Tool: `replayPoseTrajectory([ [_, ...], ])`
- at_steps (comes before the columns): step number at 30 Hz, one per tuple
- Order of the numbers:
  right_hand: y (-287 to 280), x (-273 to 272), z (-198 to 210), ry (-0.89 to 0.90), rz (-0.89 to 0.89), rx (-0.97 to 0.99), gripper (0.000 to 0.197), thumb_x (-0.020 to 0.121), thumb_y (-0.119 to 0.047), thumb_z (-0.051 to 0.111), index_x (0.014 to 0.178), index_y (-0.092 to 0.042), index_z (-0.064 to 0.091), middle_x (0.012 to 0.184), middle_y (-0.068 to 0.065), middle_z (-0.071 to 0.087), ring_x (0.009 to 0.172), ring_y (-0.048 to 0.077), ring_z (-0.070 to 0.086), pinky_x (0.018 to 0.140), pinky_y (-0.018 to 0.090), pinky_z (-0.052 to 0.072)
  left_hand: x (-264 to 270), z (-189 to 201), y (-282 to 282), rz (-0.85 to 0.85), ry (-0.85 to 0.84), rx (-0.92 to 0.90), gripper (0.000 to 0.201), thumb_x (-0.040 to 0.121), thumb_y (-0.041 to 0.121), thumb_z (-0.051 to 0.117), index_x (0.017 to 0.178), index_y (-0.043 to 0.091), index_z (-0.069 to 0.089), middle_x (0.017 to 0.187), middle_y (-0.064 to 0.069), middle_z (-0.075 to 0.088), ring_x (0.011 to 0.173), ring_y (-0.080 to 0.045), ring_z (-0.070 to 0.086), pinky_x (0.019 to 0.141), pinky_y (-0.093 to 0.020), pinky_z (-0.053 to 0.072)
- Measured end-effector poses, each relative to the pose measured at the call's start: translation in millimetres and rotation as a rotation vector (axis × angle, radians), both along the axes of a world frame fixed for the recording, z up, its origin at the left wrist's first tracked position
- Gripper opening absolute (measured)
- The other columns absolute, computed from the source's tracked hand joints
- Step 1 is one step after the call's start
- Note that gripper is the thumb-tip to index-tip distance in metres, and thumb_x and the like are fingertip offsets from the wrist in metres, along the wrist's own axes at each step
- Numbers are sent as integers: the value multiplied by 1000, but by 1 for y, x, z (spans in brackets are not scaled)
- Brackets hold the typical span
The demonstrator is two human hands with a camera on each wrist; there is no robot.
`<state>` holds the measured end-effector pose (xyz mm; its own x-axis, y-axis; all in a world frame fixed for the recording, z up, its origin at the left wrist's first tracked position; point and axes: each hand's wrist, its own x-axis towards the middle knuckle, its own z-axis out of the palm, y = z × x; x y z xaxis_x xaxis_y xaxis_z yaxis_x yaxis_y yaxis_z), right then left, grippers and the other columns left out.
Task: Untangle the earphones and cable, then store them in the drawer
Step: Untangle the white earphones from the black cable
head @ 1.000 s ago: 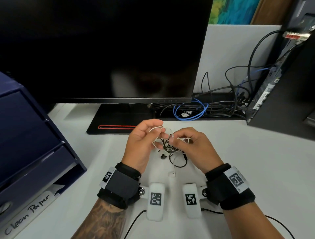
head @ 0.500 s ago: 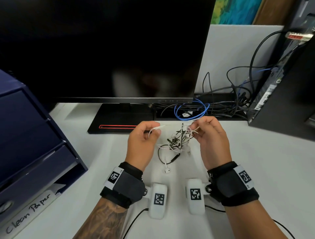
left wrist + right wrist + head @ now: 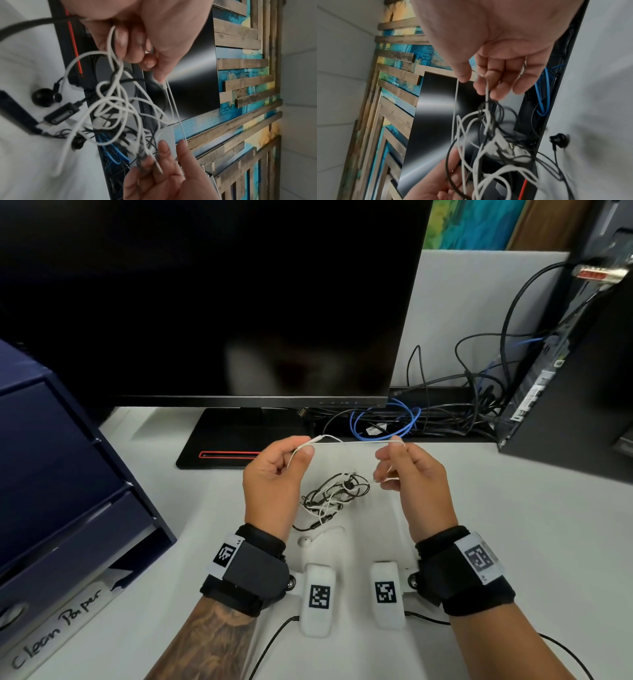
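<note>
You are pinching a white cord (image 3: 352, 442) between your left hand (image 3: 274, 477) and right hand (image 3: 407, 474), stretching it level, left-to-right; the tangle (image 3: 334, 493) is hanging below your fingertips.

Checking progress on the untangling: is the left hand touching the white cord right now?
Touching. In the head view the left hand pinches the white cord between thumb and fingertips.

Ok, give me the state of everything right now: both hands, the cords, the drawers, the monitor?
left hand: pinches the white cord
right hand: pinches the same cord
white cord: stretched taut between the hands
tangle: black and white cords still knotted, hanging below the hands
white earbud: lying on the desk
drawer unit: drawers shut
monitor: screen dark
</note>
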<state>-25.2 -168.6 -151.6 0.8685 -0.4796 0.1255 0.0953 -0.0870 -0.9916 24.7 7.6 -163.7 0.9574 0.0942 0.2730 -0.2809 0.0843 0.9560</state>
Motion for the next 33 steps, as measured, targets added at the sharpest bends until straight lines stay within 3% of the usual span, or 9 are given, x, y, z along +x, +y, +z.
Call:
replayPoseTrajectory([
  [7, -1, -3, 4, 13, -33, -17, 36, 97, -32, 67, 69, -9, 64, 47, -13, 45, 45, 10, 42, 67, 39, 46, 2, 3, 4, 42, -6, -10, 13, 94, 6, 67, 103, 11, 75, 62, 15, 63, 54, 1, 52, 54, -10, 40],
  [13, 0, -3, 4, 51, 2, -40, 39, 98, -41, 62, 67, -19, 67, 50, -8, 36, 51, 14, 34, 61, 34, 40, 0, 4, 3, 42, 16, -7, 9, 95, 9, 67, 102, 7, 72, 57, 17, 60, 51, 1, 50, 55, -10, 39],
  [16, 0, -4, 3, 99, 114, -70, 42, 100, -45, 57, 71, -17, 71, 53, -4, 30, 51, 14, 30, 61, 31, 35, 0, 5, 3, 16, 133, -49, 20, 98, 25, 64, 94, 7, 72, 51, 13, 51, 47, -3, 44, 53, -22, 41],
  [19, 0, -5, 1, 79, 176, -45, 31, 100, -33, 60, 78, -15, 72, 56, -5, 34, 54, 12, 32, 59, 27, 34, -4, 10, 4, -106, 233, -113, 38, 101, 39, 55, 91, 6, 69, 53, 0, 44, 45, -12, 38, 58, -36, 53],
  [22, 1, -2, -2, 24, 201, -46, 11, 94, -28, 66, 98, -19, 70, 73, -11, 57, 70, 9, 52, 73, 28, 45, -9, 15, 2, -191, 240, -148, 36, 105, 37, 48, 100, 7, 69, 77, -4, 69, 47, -11, 36, 58, -32, 53],
  [26, 1, 1, -6, -51, 172, -50, 35, 86, -28, 71, 119, -29, 60, 116, -10, 65, 107, 13, 63, 83, 23, 50, -14, 19, 0, -306, 225, -189, 24, 104, 21, 50, 114, 9, 68, 115, -6, 74, 49, -13, 41, 58, -28, 50],
  [28, 2, 1, -6, -141, 80, -52, 36, 82, -27, 72, 115, -28, 56, 113, -14, 61, 105, 8, 61, 84, 24, 50, -16, 22, 0, -390, 255, -294, 28, 98, 18, 54, 123, 9, 65, 124, -7, 71, 59, -17, 59, 63, -31, 56],
  [30, 2, 1, -5, -230, -23, -45, 32, 81, -22, 73, 104, -27, 50, 99, -14, 56, 90, 5, 57, 80, 25, 49, -15, 24, 0, -453, 291, -388, 42, 92, 22, 56, 132, 11, 60, 132, -5, 67, 82, -26, 73, 73, -38, 61],
  [33, 3, 0, -2, -318, -6, -36, 21, 84, -17, 69, 89, -20, 49, 84, -7, 50, 76, 8, 49, 74, 27, 44, -14, 24, 0, -493, 302, -474, 48, 97, 24, 57, 143, 13, 50, 144, 0, 59, 112, -35, 69, 82, -44, 60],
])
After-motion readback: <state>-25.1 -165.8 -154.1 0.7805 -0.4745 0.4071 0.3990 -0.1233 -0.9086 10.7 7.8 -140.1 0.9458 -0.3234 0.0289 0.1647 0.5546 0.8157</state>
